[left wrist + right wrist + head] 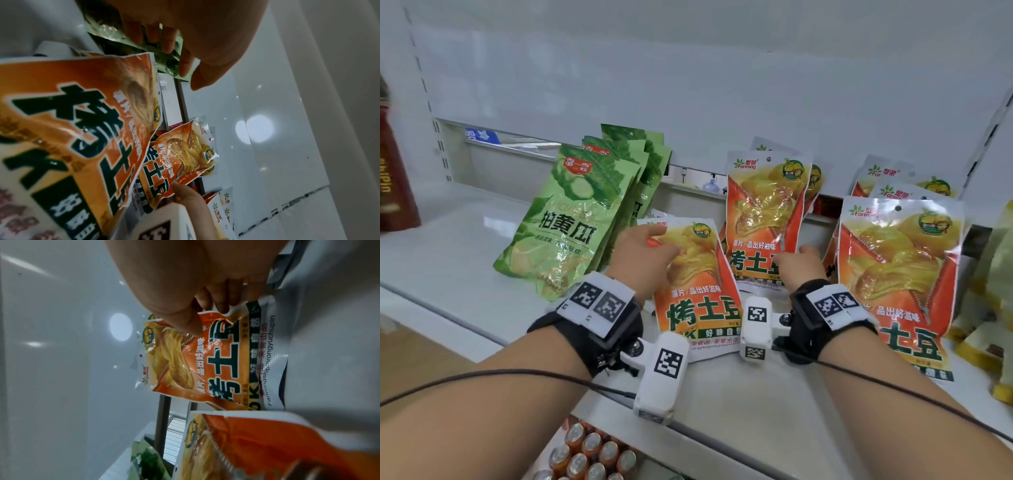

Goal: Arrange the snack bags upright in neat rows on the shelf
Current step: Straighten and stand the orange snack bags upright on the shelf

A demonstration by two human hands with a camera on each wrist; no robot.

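Right hand pinches an upright orange bag steady; left hand, grip loose, rests on a leaning one.

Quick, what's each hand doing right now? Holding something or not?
Left hand: open, fingers loose over the tilted orange bag, gripping nothing.
Right hand: pinching the standing orange bag at its lower corner.

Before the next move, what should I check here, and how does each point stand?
1. Right hand pinches the middle roasted-potato bag at its lower corner: ok.
2. Middle roasted-potato bag upright: ok.
3. Front roasted-potato bag upright: not ok, it leans back.
4. Left hand grips the front roasted-potato bag: not ok, fingers loose.
5. Cucumber bags upright: not ok, tilted.
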